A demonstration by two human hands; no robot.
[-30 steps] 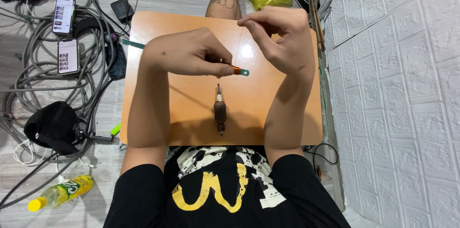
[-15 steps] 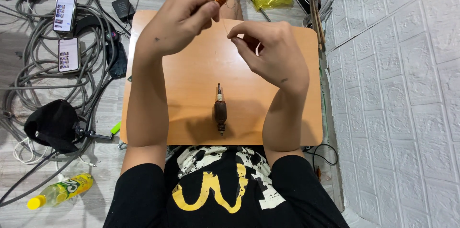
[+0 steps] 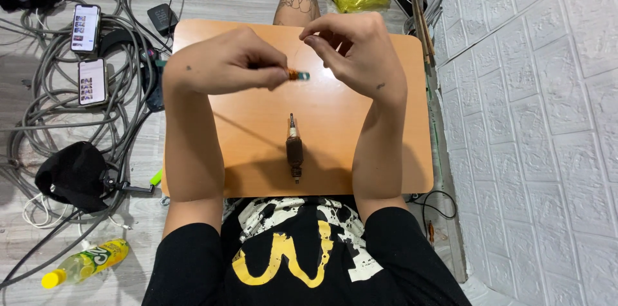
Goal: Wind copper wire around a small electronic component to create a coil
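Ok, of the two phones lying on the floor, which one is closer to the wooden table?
The lower phone, lying among the grey cables. It sits nearer the table edge than the upper phone, which lies further up and left.

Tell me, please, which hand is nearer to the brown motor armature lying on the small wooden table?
Roughly level, the left marginally nearer. The left hand, pinching a small orange-and-teal tool, hovers up-left of the motor armature; the right hand hovers up-right. Neither touches it.

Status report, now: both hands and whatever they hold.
Left hand pinching a small orange-and-teal piece. Right hand fingers pinched just above it; what they grip, cannot tell. Brown motor rotor lies untouched on the wooden table.
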